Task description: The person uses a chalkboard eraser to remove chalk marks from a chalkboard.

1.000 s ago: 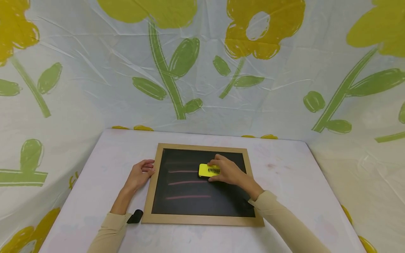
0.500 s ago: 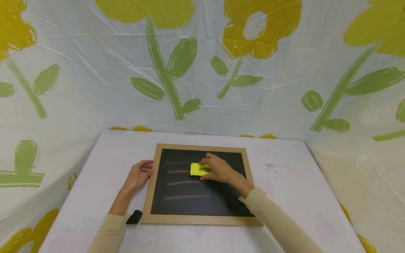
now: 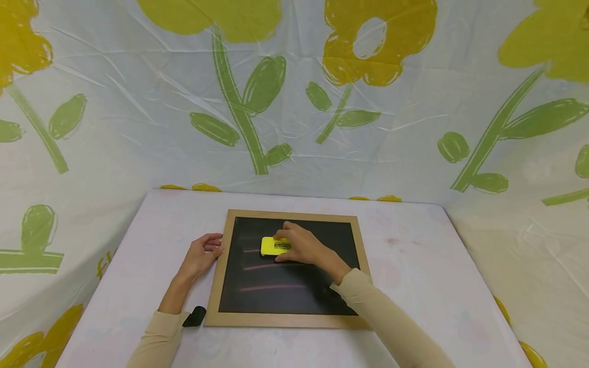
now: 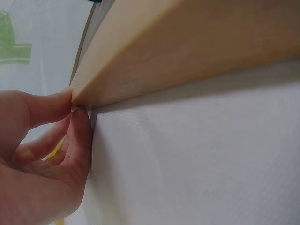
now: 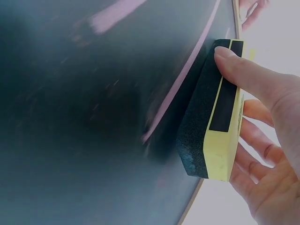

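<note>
Small cloth-walled booth (image 3: 124,153); rm. beyond is hidden.
Table (image 3: 414,296) w/ pale, faintly pink-blotched top is closed in by wrinkled white cloth (image 3: 303,176), printed w/ lg. yellow flowers (image 3: 407,36) & green leaves (image 3: 266,84). Cloth is hung behind far edge & along L & R edges, w/ bends seen nr. both far corners. Fabric is indicated by creases; home or studio can't be told.

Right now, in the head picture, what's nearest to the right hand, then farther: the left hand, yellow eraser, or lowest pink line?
1. Yellow eraser: in the right hand.
2. Lowest pink line: below, on the blackboard.
3. Left hand: at the blackboard's left edge.
</note>
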Demonstrator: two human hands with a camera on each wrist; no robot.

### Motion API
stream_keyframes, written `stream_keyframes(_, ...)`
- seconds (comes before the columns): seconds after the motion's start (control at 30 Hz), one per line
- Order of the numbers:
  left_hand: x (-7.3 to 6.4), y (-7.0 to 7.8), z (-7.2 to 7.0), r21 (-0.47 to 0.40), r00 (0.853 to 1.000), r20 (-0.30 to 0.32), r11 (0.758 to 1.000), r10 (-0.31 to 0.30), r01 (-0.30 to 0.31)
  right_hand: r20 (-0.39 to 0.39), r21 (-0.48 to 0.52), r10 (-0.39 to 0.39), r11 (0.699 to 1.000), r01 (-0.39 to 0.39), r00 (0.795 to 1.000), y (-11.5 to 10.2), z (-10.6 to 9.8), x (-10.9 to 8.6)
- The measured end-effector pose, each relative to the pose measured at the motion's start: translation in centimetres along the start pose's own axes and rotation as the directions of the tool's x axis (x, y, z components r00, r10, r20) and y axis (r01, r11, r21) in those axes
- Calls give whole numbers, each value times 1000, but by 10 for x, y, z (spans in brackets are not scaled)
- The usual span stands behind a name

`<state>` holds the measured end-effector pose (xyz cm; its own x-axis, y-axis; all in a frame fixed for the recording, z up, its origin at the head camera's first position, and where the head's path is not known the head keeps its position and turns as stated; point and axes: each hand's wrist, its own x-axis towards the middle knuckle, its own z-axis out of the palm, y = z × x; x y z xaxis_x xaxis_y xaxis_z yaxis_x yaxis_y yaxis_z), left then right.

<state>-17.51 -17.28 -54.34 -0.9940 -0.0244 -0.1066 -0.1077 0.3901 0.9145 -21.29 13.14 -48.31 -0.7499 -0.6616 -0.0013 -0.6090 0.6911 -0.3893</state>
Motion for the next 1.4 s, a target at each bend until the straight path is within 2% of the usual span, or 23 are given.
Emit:
stream_keyframes(0.43,-2,2,-4,9,1000,-6,1000,-6,6,32,-32,-31,999,32,999,-26,9,27)
stream_keyframes(0.67,-4,2,-4,24,999,2,999,-41,41,56,-66,-26,997,29,998,-40,12,39)
stream_keyframes(0.87,-4,2,-4,22,999,-5,999,-44,44,68,-104,-45,993,52,997,-49,16,49)
stream_keyframes(1.17,-3,2,1,18,999,8,998,-53,53,94,-123,-27,992,39,995,-44,12,42)
stream_keyframes(1.4,-2,2,1,-4,1000,8,1000,-28,28,102,-124,-13,992,25,995,-32,5,29)
